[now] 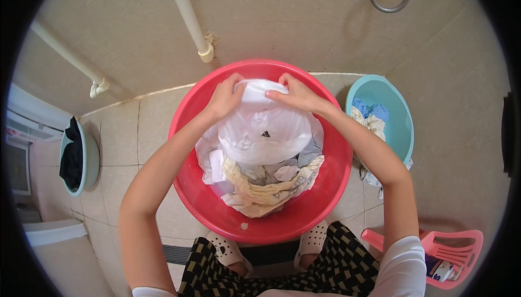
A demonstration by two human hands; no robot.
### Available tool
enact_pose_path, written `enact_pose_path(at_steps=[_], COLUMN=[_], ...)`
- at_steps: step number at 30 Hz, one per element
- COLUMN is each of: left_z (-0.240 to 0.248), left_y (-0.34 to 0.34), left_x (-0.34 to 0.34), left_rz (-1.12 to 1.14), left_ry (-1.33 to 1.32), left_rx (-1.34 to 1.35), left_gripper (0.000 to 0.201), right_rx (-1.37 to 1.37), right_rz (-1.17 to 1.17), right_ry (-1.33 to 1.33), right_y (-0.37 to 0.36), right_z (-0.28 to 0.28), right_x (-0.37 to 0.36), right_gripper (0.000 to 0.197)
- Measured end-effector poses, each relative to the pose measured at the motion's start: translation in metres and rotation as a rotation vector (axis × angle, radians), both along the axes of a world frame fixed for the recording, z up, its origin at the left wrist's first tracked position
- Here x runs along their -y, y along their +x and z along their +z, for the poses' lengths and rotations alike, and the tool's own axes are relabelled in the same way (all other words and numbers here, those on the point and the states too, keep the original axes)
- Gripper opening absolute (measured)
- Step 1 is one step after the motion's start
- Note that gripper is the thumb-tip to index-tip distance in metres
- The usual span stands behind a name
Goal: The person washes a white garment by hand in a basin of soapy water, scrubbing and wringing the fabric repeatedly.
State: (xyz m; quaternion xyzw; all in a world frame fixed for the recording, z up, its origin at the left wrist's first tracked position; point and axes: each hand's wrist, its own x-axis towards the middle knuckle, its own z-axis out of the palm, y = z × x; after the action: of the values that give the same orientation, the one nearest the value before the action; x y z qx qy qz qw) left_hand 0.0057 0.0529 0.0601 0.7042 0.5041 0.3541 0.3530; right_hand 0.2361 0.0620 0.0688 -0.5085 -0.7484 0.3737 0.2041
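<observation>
Both hands grip the upper edge of a white garment [263, 128] that has a small dark print; its lower part rests on other clothes. My left hand [228, 95] pinches the left end of that edge, and my right hand [296, 94] the right end. Beneath them stands a large red basin [187, 188]. Cream cloth [260, 199] with faint lettering, grey cloth [309, 153] and more white pieces lie inside it. A pale rectangular block [216, 165] sits among them at the left; what it is I cannot tell.
To the right stands a light-blue basin [399, 107] with blue and cream cloth. A pale green basin [91, 158] at far left holds black cloth [70, 158]. A pink plastic chair or rack [472, 240] is at lower right. White pipes [187, 14] and a shower hose [392, 9] hang along the wall.
</observation>
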Motion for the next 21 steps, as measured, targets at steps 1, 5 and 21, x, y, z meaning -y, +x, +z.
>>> enact_pose_path(at_steps=[1,5,21], left_z=[-0.001,-0.040,-0.119], left_y=[0.005,0.016,0.045], left_x=[-0.007,-0.017,0.058], left_rz=[0.037,0.169,0.113], left_ry=[0.017,0.288,-0.383], left_rx=[-0.036,-0.145,-0.221], left_gripper=[0.016,0.018,0.027], right_rx=[0.056,0.338,0.573], right_rz=[0.000,-0.004,0.394], right_ry=[0.089,0.334,0.355], right_y=[0.003,0.000,-0.011], right_z=[-0.003,-0.023,-0.082], right_x=[-0.008,-0.020,0.054], right_gripper=[0.035,0.038,0.017])
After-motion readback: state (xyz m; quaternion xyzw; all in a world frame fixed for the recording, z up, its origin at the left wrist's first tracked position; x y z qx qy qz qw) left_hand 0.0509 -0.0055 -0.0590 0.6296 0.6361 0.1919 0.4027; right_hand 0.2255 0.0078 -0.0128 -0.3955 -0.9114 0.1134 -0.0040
